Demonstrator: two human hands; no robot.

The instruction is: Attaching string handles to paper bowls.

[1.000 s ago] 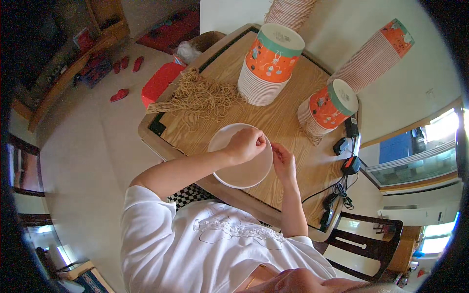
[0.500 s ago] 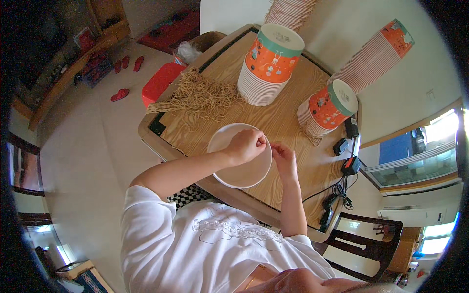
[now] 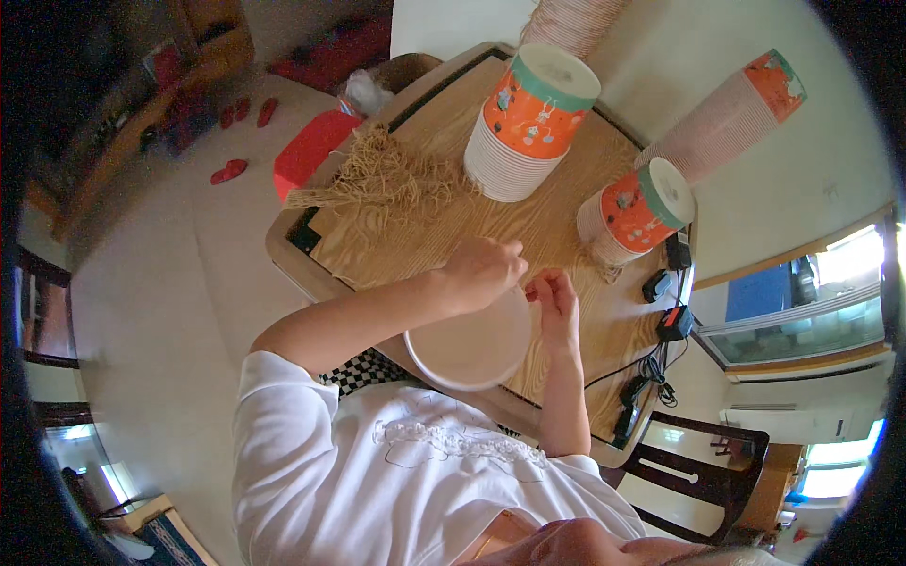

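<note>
A wide white paper bucket point(image 3: 469, 360) stands mouth up, close to my body at the table's near edge. My left hand point(image 3: 486, 272) reaches over its far rim, fingers closed in a pinch. Just right of the rim, my right hand point(image 3: 557, 300) has its thumb and fingers pinched together, pointing toward the left hand. Whatever sits between the fingertips of either hand is too small or hidden to tell. Beyond them a loose heap of tan paper-like strands point(image 3: 387, 179) lies at the table's left side.
Two stacks of orange and green paper buckets stand upside down, one at the back point(image 3: 540, 104) and one at the right point(image 3: 642, 212). More stacks lean by the wall. Black adapters and cables point(image 3: 651, 368) line the right edge. A red stool point(image 3: 316, 151) stands beyond the left edge.
The bucket has shifted slightly toward me. My left hand has risen and moved a little right, away from the rim, while the right hand has barely moved.
</note>
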